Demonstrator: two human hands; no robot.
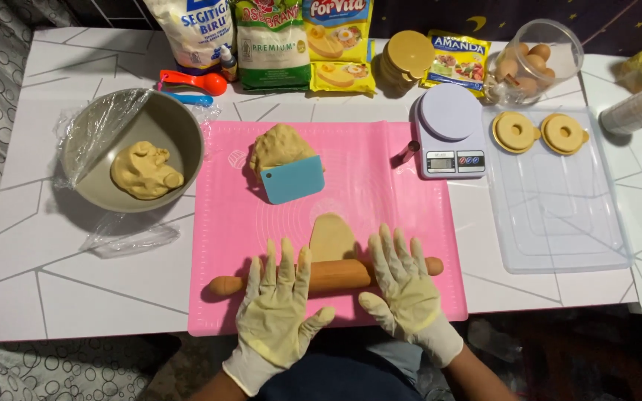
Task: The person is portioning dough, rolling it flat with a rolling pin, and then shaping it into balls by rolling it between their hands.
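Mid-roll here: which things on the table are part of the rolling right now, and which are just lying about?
In use:
left hand and right hand, flat on the rolling pin
flattened dough piece
pink mat

Lying about:
dough lump under blue scraper
bowl of dough
kitchen scale
egg jar
clear tray with two yellow moulds
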